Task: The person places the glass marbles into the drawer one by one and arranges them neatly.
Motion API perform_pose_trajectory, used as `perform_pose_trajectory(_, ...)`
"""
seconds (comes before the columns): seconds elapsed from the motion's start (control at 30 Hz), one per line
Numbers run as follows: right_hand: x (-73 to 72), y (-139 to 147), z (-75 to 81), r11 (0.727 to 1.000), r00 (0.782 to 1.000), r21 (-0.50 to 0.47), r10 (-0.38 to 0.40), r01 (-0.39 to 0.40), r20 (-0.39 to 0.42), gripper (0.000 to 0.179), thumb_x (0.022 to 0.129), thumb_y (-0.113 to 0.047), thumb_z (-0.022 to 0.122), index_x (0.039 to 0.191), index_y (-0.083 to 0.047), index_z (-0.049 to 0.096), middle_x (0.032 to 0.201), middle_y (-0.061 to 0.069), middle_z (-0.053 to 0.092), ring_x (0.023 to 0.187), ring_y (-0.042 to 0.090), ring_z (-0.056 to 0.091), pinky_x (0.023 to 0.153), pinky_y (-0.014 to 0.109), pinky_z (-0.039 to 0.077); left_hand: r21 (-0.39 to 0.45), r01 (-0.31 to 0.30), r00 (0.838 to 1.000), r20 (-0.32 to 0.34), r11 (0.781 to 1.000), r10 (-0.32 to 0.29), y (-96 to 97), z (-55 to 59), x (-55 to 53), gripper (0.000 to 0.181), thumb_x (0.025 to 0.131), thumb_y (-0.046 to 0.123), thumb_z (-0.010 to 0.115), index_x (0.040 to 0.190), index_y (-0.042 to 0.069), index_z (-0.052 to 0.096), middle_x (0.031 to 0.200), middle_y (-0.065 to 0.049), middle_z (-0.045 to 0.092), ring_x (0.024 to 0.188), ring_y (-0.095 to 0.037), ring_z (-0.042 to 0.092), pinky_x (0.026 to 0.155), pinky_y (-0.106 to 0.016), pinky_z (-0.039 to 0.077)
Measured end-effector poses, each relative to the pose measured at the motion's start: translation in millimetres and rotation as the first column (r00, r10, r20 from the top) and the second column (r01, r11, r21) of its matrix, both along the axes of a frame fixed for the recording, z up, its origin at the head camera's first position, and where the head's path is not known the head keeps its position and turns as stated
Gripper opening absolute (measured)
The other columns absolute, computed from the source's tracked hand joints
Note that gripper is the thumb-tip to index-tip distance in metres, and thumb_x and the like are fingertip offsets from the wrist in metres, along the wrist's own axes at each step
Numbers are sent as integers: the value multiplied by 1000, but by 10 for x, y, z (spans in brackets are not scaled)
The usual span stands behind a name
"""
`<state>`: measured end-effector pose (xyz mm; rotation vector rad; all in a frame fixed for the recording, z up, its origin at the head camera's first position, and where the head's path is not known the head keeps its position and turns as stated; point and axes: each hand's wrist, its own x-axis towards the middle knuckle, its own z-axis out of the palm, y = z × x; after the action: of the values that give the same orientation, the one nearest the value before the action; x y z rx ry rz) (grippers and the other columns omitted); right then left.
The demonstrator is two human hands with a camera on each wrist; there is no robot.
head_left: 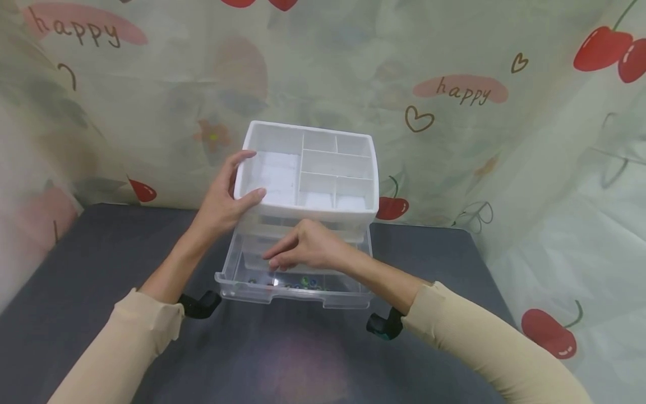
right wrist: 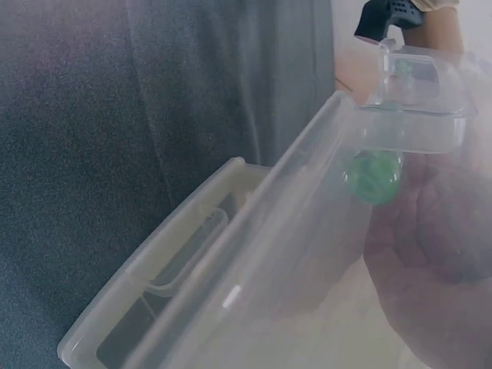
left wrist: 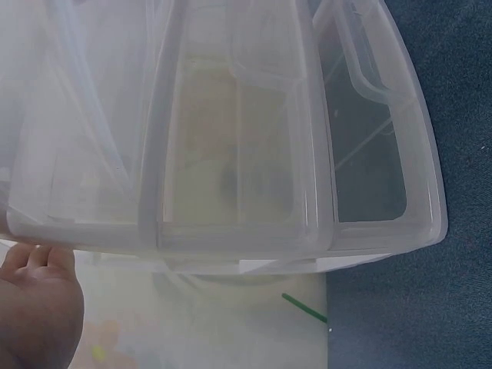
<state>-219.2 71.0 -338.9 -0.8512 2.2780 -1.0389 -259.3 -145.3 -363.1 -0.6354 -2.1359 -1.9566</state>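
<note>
A plastic drawer organizer (head_left: 336, 154) has a white divided top over clear drawers. My left hand (head_left: 220, 193) grips the top's left side, thumb at the front rim and fingers at the back. The bottom clear drawer (head_left: 242, 290) is pulled out, with several small marbles (head_left: 305, 281) inside along its front. Over this drawer hovers my right hand (head_left: 313, 247), index finger and thumb tips close together; I cannot tell whether something small is between them. In the right wrist view a green marble (right wrist: 374, 177) shows through clear plastic, with the blurred hand (right wrist: 442, 246) behind it.
The organizer stands on a dark grey table (head_left: 424, 269), near its back edge. A pale curtain (head_left: 333, 67) printed with cherries and the word happy hangs behind and at the sides. Black wrist straps (head_left: 201, 304) sit by both cuffs.
</note>
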Motion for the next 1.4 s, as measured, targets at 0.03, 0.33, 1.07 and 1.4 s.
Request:
perform_pose_trajectory(0.03, 4, 6, 4, 1000, 1000, -2, 0, 0, 1, 20, 89, -17, 76, 107, -10, 78, 84, -6, 76, 77, 10, 71, 70, 30, 55, -5, -3, 1000, -2, 1000, 3, 3, -1, 0, 67, 93, 2, 66, 151, 16, 34, 138, -21, 47, 114, -27, 52, 80, -26, 50)
perform_pose_trajectory(0.33, 73, 91, 43, 994, 1000, -107, -1, 3, 14, 19, 93, -15, 70, 110, -8, 76, 91, -2, 76, 82, 17, 72, 76, 29, 56, -24, -6, 1000, -10, 1000, 5, 24, -20, -8, 68, 93, 5, 67, 150, 19, 34, 139, -20, 47, 115, -29, 52, 82, -28, 49)
perform_pose_trajectory(1.07, 649, 356, 270, 885, 994, -455, -77, 102, 74, 18, 97, -12, 64, 111, -6, 75, 95, 13, 74, 91, 37, 68, 84, 49, 54, -20, -17, 1000, 1, 1000, 17, 36, 11, -4, 68, 93, 4, 67, 151, 17, 34, 138, -20, 47, 112, -28, 51, 80, -27, 49)
perform_pose_trajectory(1.4, 927, 374, 243, 819, 988, -556, -89, 144, 125, 19, 98, -7, 60, 108, 3, 72, 95, 15, 74, 79, 29, 69, 74, 38, 56, 9, -16, 1000, -8, 1000, 16, 22, 1, 15, 68, 92, 1, 66, 150, 14, 34, 137, -21, 47, 110, -27, 50, 80, -25, 48)
